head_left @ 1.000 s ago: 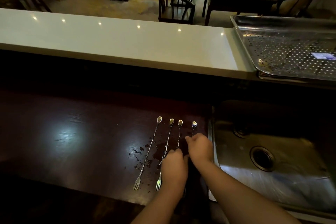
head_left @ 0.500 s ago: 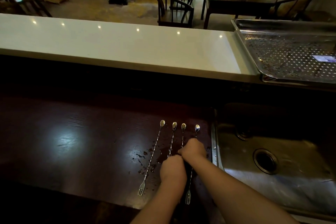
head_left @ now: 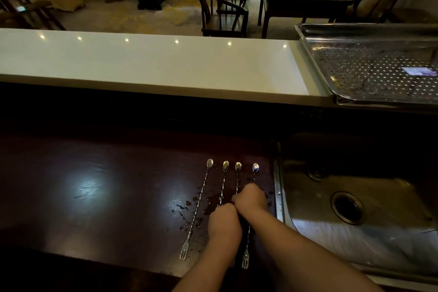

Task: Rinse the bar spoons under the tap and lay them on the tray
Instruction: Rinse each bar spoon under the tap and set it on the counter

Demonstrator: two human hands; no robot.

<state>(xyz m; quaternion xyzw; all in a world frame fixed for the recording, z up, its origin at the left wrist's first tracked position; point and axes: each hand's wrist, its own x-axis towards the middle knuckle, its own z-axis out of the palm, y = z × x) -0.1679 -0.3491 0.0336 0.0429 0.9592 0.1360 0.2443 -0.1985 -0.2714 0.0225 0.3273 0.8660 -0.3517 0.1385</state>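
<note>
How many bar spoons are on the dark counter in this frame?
4, side by side left of the sink: leftmost spoon lies clear; second spoon runs under the left hand; third spoon and fourth spoon run under the right hand. None seems hidden.

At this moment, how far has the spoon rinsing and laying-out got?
Nothing looks done: the perforated tray holds no spoons, and no water shows in the sink. In hand: the left hand and right hand are closing over the four bar spoons on the wet dark counter. Rinsing and laying out remain.
</note>
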